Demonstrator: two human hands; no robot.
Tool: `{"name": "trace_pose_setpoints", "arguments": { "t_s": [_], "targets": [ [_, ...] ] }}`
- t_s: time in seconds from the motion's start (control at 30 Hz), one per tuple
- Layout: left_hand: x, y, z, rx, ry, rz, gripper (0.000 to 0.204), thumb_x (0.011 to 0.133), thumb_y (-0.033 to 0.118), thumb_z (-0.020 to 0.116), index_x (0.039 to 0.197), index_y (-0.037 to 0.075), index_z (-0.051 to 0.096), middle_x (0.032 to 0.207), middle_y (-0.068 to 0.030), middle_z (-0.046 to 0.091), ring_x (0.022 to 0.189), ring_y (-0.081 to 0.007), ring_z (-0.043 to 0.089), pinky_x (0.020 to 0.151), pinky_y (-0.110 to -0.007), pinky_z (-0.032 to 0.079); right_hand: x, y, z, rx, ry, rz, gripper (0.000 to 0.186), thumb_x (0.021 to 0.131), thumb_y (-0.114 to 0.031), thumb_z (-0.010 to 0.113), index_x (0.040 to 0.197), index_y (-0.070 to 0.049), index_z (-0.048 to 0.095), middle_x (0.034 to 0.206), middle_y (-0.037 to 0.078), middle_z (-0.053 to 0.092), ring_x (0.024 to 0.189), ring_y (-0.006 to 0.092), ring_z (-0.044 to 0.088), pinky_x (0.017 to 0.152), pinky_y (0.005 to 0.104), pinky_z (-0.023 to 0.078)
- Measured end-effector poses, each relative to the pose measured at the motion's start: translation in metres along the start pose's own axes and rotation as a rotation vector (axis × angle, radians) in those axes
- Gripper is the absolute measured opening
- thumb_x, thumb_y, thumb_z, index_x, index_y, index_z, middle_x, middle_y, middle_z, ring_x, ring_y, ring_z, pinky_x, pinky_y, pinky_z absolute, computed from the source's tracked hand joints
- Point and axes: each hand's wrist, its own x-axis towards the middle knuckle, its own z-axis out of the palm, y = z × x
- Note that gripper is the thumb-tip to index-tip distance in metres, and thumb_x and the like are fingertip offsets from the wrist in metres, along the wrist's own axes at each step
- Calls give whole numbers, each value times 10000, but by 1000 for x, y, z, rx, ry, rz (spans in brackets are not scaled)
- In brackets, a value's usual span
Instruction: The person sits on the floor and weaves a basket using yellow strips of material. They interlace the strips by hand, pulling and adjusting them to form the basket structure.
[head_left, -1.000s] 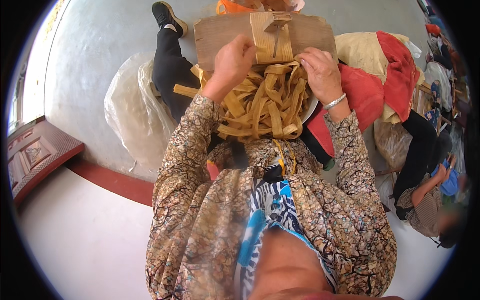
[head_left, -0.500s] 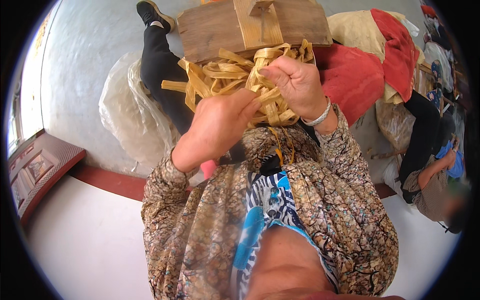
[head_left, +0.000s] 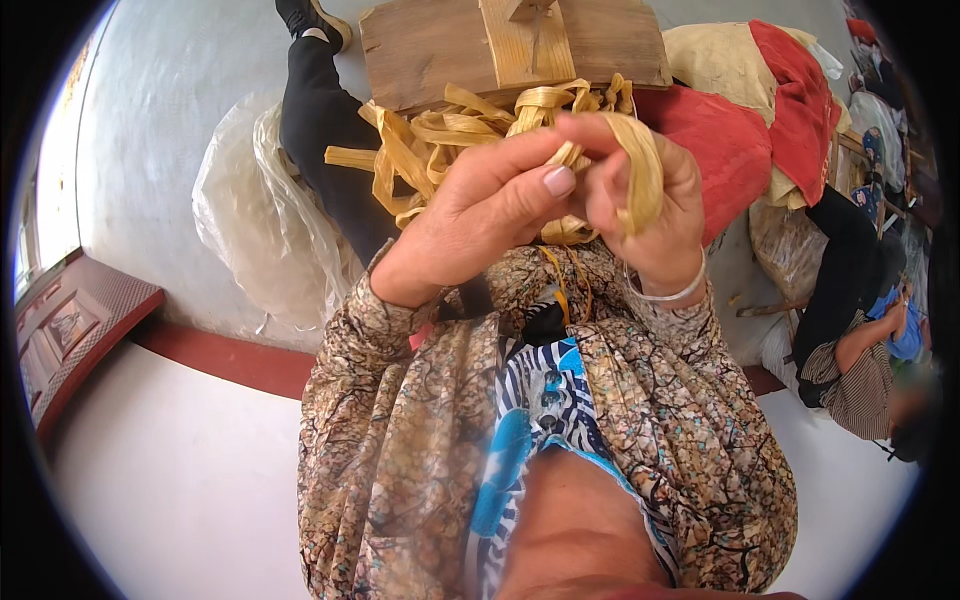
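Both hands are working raised in front of the chest, the left hand point(head_left: 480, 215) pinching and the right hand point(head_left: 650, 210) curling its fingers around one flat straw-coloured strip point(head_left: 640, 165), keeping it separated from the strip bundle point(head_left: 440, 135) lying against the wooden board point(head_left: 430, 45).

Clear plastic bag point(head_left: 255, 215), red cloth point(head_left: 735, 150), seated person point(head_left: 860, 330), red floor stripe point(head_left: 225, 358)

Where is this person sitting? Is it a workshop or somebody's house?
Probably an informal craft workspace on a floor, maybe a home courtyard. Both hands, left hand and right hand, work pale flat strips beside a wooden block, with cloth bundles and another seated person nearby.
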Motion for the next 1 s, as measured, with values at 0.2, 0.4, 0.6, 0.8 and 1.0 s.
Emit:
{"name": "trace_pose_setpoints", "arguments": {
  "t_s": [0.2, 0.4, 0.6, 0.8, 1.0],
  "targets": [
    [38, -53, -6, 105, 188, 47, 366, 968, 159, 565, 1288, 14, 463, 714, 88, 463, 561, 20, 371, 464, -159, 278, 38, 60, -40, -894, 353, -351, 197, 888, -90, 634, 1076, -79, 693, 954, 59, 730, 748, 105, 669, 681, 226, 518],
    [34, -69, -29, 631, 257, 35, 199, 878, 41, 593, 1068, -13, 569, 800, -72, 597, 642, -134, 542, 587, -279, 461, 34, 49, -47, -1419, 214, -446, 124, 839, -200, 667, 852, -76, 661, 743, 52, 636, 673, 264, 608, 607, 329, 457],
    [21, -80, -34, 1481, 305, 492, 334, 747, 15, 603, 1080, 33, 579, 787, -105, 579, 655, -293, 613, 524, -375, 476, 9, 79, -63, -669, 156, 121, 177, 925, -221, 619, 892, -52, 656, 797, 43, 626, 775, 201, 608, 706, 323, 484],
    [29, -94, -31, 1156, 334, 524, 315, 815, 45, 638, 1125, 29, 590, 983, -136, 640, 744, -341, 647, 611, -373, 518, -1, 82, -73, 467, 107, 498, 254, 976, -129, 524, 1180, 5, 597, 1091, 65, 652, 1005, 161, 620, 890, 302, 492],
    [34, -51, -18, 1099, 242, 345, 336, 834, 173, 657, 1137, 55, 570, 1029, -156, 614, 778, -387, 630, 616, -453, 500, 11, 79, -61, -220, 155, 120, 201, 875, 14, 554, 1053, 42, 645, 1168, 85, 615, 1070, 192, 576, 934, 311, 451]
  ]
}}
